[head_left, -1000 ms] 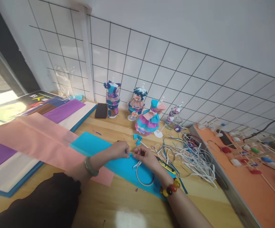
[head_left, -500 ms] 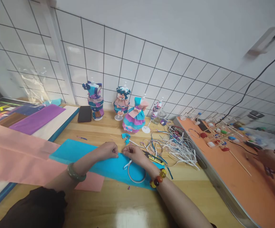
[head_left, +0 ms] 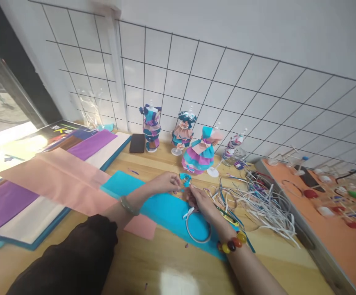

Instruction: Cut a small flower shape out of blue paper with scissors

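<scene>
My left hand (head_left: 166, 183) has its fingers pinched together above the far edge of a bright blue fabric sheet (head_left: 168, 217). Close by on its right, my right hand (head_left: 201, 203) is pinched too, fingertips almost meeting the left ones. Whatever sits between the fingertips is too small to name. Just past them is a crumpled blue fabric bow (head_left: 185, 179). A thin hoop (head_left: 209, 237) with a small pale knot lies on the sheet below my right hand. Yellow-handled scissors (head_left: 232, 220) show partly behind my right wrist.
Dressed miniature mannequins (head_left: 198, 153) stand along the grid wall, beside a black phone (head_left: 137, 143). Tangled ribbons (head_left: 267, 209) lie to the right, before an orange table (head_left: 322, 229) holding small models. Pink fabric (head_left: 73, 180) and purple fabric (head_left: 93, 145) lie left.
The view has swung left, so everything sits further right. My left hand has moved slightly away from me, closer to the blue bow. Both hands remain pinched close together.
</scene>
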{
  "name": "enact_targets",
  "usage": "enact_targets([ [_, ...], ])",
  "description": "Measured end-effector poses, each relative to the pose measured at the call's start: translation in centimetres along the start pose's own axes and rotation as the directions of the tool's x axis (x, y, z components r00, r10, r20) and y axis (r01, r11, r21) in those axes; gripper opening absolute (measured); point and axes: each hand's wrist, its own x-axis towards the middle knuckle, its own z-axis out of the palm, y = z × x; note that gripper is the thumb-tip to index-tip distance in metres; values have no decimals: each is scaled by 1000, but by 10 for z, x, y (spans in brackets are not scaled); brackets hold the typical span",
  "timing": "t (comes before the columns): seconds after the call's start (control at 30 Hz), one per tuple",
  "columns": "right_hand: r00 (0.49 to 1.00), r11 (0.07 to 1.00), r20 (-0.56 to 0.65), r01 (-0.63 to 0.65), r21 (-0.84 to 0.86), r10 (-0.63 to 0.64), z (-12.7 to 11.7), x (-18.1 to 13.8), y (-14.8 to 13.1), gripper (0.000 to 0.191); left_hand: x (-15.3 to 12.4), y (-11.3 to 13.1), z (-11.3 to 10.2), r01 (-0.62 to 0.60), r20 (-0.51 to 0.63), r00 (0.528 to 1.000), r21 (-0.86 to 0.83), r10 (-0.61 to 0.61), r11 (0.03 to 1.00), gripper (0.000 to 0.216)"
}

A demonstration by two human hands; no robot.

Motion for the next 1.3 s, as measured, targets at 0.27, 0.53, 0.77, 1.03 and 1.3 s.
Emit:
enact_targets([
  [0.27,995,995,-87,-33,91,41,1,9,9,47,2,0,3,-176,-39,984,-57,174,983,25],
  [0.53,986,915,-128,-48,400,108,0,10,14,31,4,-4,13,-245,-40,969,-240,243,939,40],
  [0.77,985,843,-115,-48,535,129,0,8,15,21,0,-16,27,-173,110,966,-404,235,898,53],
  [1.03,983,814,-157,13,581,96,-6,7,15,16,-3,-21,30,-158,124,970,-339,211,927,41],
  [1.3,984,821,-146,2,571,99,-2,4,12,24,-4,-20,17,-163,30,979,-487,202,858,47],
])
